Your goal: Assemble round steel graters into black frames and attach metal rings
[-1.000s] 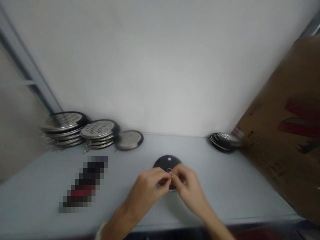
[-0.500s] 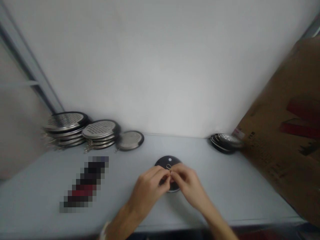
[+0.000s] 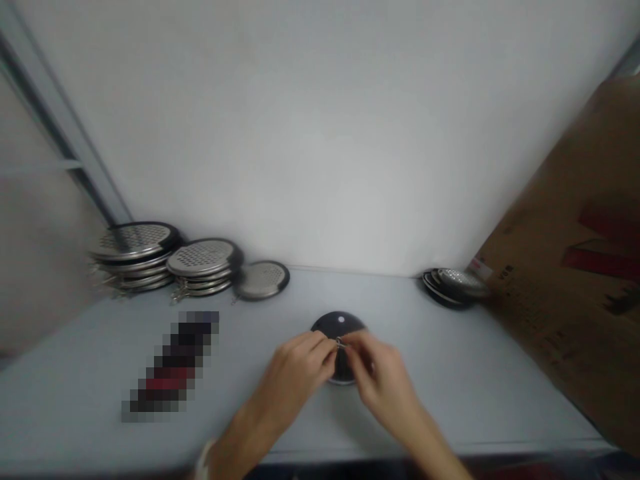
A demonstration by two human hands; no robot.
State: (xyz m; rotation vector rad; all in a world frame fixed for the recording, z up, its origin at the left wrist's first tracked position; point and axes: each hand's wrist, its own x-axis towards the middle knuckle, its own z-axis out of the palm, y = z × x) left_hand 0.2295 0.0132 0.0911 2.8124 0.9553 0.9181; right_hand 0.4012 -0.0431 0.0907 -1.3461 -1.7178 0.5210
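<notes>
My left hand [image 3: 303,360] is closed, its fingertips pinching one side of a small metal wire clip [image 3: 339,342]. From the other side, my right hand [image 3: 380,363] pinches the same clip between thumb and fingers. Both hands meet over a round black disc [image 3: 333,323] with a pale spot near its far edge and a silvery near rim. The disc lies on the grey table [image 3: 450,400], partly covered by my fingers. Blur and size hide the clip's exact shape.
At the back left stand two stacks of round perforated metal graters [image 3: 133,241], [image 3: 203,258] with small chains, beside a single smaller grater [image 3: 263,280]. Several dark nested round pieces [image 3: 453,287] lie back right, against a cardboard box [image 3: 565,267]. A pixelated patch [image 3: 173,367] covers something at left.
My fingers have shifted slightly on the clip; its loop, which stuck up above the fingertips, now sits lower between them. My right hand's fingers have opened out a little. The disc has stayed put.
</notes>
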